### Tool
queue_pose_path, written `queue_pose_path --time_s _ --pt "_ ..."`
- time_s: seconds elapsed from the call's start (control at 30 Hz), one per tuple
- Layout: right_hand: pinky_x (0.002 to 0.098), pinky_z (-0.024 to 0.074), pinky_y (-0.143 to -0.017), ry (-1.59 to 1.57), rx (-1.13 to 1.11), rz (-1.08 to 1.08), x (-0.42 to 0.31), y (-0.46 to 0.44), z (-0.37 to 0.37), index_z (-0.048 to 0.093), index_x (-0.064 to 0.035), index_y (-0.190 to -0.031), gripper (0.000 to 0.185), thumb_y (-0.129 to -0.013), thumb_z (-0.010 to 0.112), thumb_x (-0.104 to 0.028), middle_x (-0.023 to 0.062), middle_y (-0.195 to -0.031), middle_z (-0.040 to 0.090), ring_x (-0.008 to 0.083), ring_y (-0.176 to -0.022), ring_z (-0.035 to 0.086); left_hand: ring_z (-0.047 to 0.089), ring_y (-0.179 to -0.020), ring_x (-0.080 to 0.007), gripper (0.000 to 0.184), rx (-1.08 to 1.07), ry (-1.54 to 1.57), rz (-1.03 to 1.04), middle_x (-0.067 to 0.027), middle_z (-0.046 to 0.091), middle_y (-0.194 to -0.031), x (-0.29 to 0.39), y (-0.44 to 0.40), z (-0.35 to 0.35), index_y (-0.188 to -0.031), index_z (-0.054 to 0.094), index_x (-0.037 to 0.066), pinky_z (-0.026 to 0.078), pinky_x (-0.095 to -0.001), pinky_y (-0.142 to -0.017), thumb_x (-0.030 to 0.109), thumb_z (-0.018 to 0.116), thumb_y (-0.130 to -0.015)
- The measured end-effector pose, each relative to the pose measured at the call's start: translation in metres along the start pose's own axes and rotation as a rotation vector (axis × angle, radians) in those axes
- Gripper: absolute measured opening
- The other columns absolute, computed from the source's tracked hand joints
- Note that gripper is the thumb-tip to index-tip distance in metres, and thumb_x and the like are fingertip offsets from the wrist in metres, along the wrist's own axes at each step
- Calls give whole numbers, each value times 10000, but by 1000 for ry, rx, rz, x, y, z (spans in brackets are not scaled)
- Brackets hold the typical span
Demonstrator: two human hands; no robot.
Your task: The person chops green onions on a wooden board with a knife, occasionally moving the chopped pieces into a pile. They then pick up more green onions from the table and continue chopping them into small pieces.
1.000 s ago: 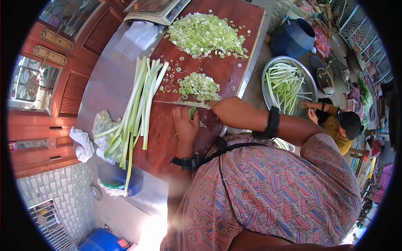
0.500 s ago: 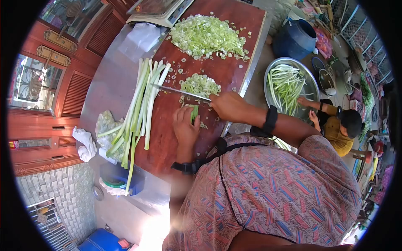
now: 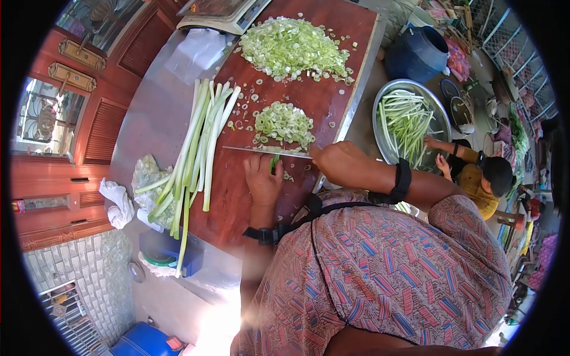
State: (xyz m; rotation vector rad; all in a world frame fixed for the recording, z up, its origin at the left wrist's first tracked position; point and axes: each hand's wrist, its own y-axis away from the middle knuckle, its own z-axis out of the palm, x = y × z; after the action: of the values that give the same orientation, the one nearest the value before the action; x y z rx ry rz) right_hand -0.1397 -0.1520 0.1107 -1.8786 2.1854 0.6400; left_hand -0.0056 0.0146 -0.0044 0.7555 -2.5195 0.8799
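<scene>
My right hand (image 3: 339, 161) is closed on the handle of a knife (image 3: 267, 151), whose blade lies across the red board (image 3: 228, 178), right by the fingertips of my left hand (image 3: 263, 177). Under the left fingers is a short green onion piece (image 3: 274, 162), mostly hidden. Just beyond the blade sits a small pile of sliced green onion (image 3: 285, 123). Farther back is a larger chopped heap (image 3: 295, 48). Long whole stalks (image 3: 199, 139) lie on the left part of the board and overhang its edge.
A scale (image 3: 222, 13) and plastic bags (image 3: 196, 52) lie at the back left. Another bag (image 3: 148, 178) is under the stalks. Right of the table, a person (image 3: 481, 184) reaches toward a metal basin (image 3: 442, 121) of green onions, near a blue drum (image 3: 417, 52).
The knife was raised and tilted over the small pile half a second ago; now it is down beside my left fingertips. My right hand has moved slightly right and toward me.
</scene>
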Motion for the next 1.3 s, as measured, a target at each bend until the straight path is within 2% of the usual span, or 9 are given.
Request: queue_pose_path --time_s 0.2,0.4,0.5,0.57,0.67,0.77,1.07,1.17,1.3 --pt "468 515 -638 22 -19 -58 -1 -11 0 558 40 -943 208 -745 568 -21 218 -752 641 388 -748 657 517 -959 -342 253 7 4 -11 -133 581 -1022 1 -1 1 -941 623 41 440 -427 -843 84 696 -703" --pt "486 499 -613 -18 -3 -35 4 -61 37 561 43 -957 213 -791 567 -91 228 -729 635 403 -719 646 524 -932 -354 246 32 19 36 -152 577 -997 -4 0 3 -919 620 42 438 -435 -820 77 717 -696" --pt "495 490 -604 -147 112 9 8 -66 40 564 43 -954 204 -815 560 -106 230 -713 629 412 -702 637 527 -943 -347 261 47 47 6 -145 574 -1002 -3 2 5 -939 622 47 440 -430 -830 71 720 -698" --pt "511 473 -608 -194 95 67 15 -61 40 543 8 -958 212 -904 528 -197 232 -685 614 435 -668 614 527 -939 -345 274 45 44 0 -142 571 -1008 -4 3 5 -957 622 51 439 -430 -827 67 718 -702" --pt "506 483 -608 -112 64 50 6 -35 17 570 30 -959 187 -832 554 -105 239 -702 620 420 -703 633 525 -926 -349 269 49 45 9 -145 571 -1001 0 1 3 -956 618 50 437 -434 -814 64 717 -706" --pt "501 491 -624 -69 -20 76 -3 -13 1 575 25 -948 177 -825 554 -101 234 -723 629 412 -720 639 522 -909 -353 262 41 39 19 -149 571 -996 0 0 2 -951 619 50 432 -439 -801 62 716 -708" --pt "468 515 -661 -2 -4 16 -2 1 -3 582 42 -907 163 -790 550 -66 213 -828 654 388 -768 653 512 -945 -354 243 15 24 -2 -140 569 -1032 -1 2 3 -950 622 53 430 -441 -827 87 693 -720" --pt "465 519 -643 -19 -23 -91 -2 -2 -9 573 45 -921 175 -797 533 -72 211 -798 654 388 -751 657 512 -945 -353 238 17 20 -2 -137 570 -1033 -1 2 4 -946 624 51 433 -439 -824 83 692 -721" --pt "465 520 -613 17 -9 -26 -2 -34 23 562 45 -945 195 -809 516 -87 215 -760 650 387 -725 659 513 -942 -352 234 8 18 -2 -135 571 -1034 -2 2 3 -942 625 47 437 -438 -819 79 691 -719"
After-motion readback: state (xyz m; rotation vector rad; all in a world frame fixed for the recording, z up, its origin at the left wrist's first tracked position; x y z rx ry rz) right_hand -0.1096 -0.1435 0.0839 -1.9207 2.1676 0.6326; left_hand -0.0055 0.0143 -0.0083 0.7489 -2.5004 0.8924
